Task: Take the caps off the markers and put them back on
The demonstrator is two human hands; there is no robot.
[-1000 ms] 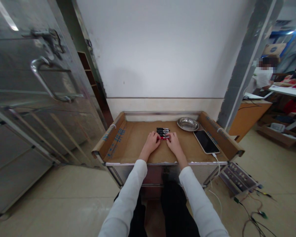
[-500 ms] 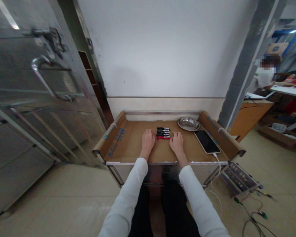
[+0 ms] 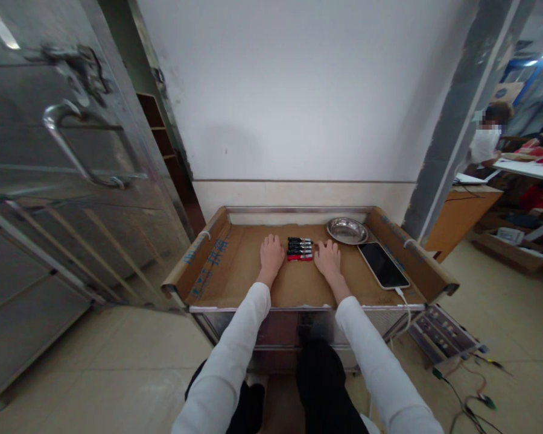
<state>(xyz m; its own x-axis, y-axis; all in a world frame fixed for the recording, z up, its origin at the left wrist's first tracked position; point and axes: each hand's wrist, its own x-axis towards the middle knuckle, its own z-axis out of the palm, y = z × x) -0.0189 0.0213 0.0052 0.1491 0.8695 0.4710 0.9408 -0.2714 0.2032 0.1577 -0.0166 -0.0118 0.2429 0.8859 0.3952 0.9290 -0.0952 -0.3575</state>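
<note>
Several black marker pens (image 3: 300, 245) lie side by side in a short stack of rows on the cardboard-lined cart top. One red marker pen (image 3: 300, 258) is the row closest to me. To the left of the pens, my left hand (image 3: 272, 256) rests palm down on the cardboard, fingers stretched forward, holding nothing. My right hand (image 3: 328, 259) lies on the other side with fingers apart, its fingertips close to the pens' right ends. Whether it touches them I cannot tell.
A round metal dish (image 3: 346, 230) sits at the back right of the cart (image 3: 235, 289). Nearer me lies a phone (image 3: 384, 265) with a white cable. Raised cardboard sides flank the cart, a metal door (image 3: 72, 181) stands left, and a person sits far right.
Both hands have flattened, their fingers straighter than before. The right hand has shifted slightly right, and the pens stay lined up. My view and legs have moved a little.
</note>
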